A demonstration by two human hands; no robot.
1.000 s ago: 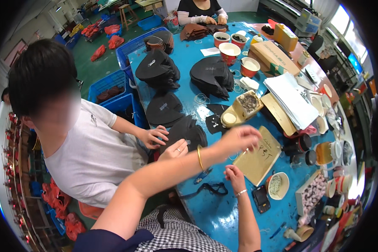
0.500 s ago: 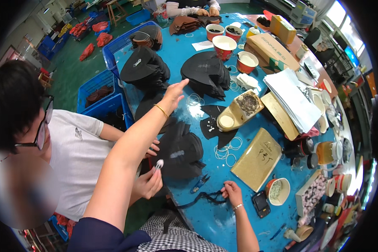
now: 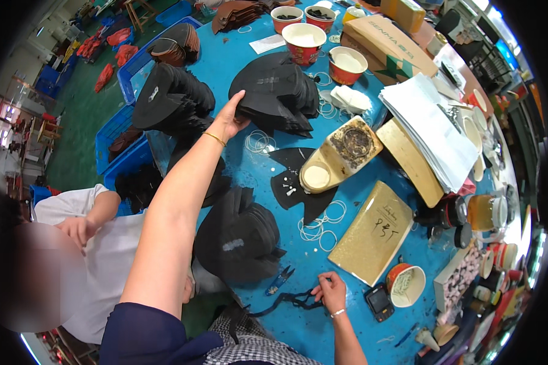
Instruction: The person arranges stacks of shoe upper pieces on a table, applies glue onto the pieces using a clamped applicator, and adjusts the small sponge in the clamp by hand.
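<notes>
My left hand [image 3: 230, 120] reaches far across the blue table, thumb and fingers closing on the near left edge of a stack of black cut pieces [image 3: 271, 85]. Part of its fingers is hidden at the stack's side. Near the front edge, my right hand [image 3: 332, 292] pinches the end of a thin black strap [image 3: 286, 299], which trails left toward my checked apron [image 3: 259, 340]. Blue thread snips [image 3: 279, 281] lie just left of the strap. Between my arms sits another black stack [image 3: 240, 237] with a pale mark on top.
A co-worker in a white shirt [image 3: 119, 243] stands at my left, one hand raised to the chest. Further black stacks [image 3: 170, 100], white elastic loops [image 3: 322, 225], a gold glue container [image 3: 347, 152], a gold booklet [image 3: 371, 234], red-and-white bowls [image 3: 304, 44] and a handheld device [image 3: 379, 303] lie about.
My left hand has gone from pointing with stretched fingers to gripping the far black stack. The co-worker has leaned back, and their hand with a small white-tipped thing has withdrawn. The view has shifted.
</notes>
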